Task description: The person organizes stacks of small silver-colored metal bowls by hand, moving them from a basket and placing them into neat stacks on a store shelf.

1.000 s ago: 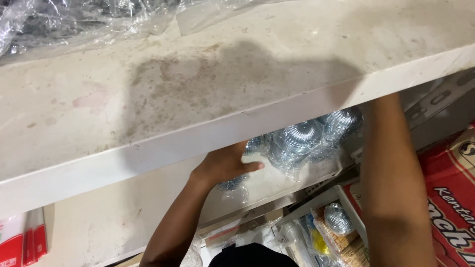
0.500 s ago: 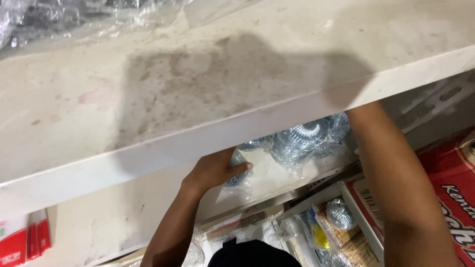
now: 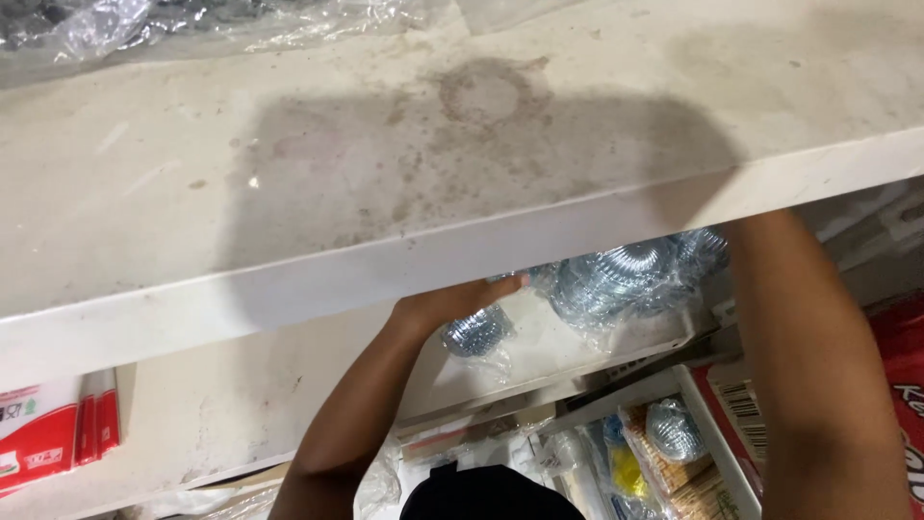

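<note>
Overhead, a broad, stained white upper shelf [image 3: 404,183] is seen to fill most of the head view; crumpled clear plastic wrap [image 3: 192,24] lies along its far edge. Below it, a lower white shelf [image 3: 221,414] is seen, partly shaded.

Right forearm is recorded reaching up under the upper shelf at the right of the frame; the right hand is hidden behind the shelf edge, so whether it is clenched or released cannot be told.

A cluster of steel scouring pads in clear bags [image 3: 626,279] lies on the lower shelf, just below the upper shelf's front edge, between the two arms.

Left hand [image 3: 452,303] is held flat and loose, fingers extended toward the cluster, nothing clasped. A single bagged scouring pad [image 3: 476,332] sits just under this hand, touching or nearly touching the palm; contact cannot be confirmed.

Red and white packets [image 3: 48,433] stand at the lower left. A box with another bagged scourer [image 3: 672,430] and brown sticks [image 3: 674,477] is noted at the lower right.
</note>
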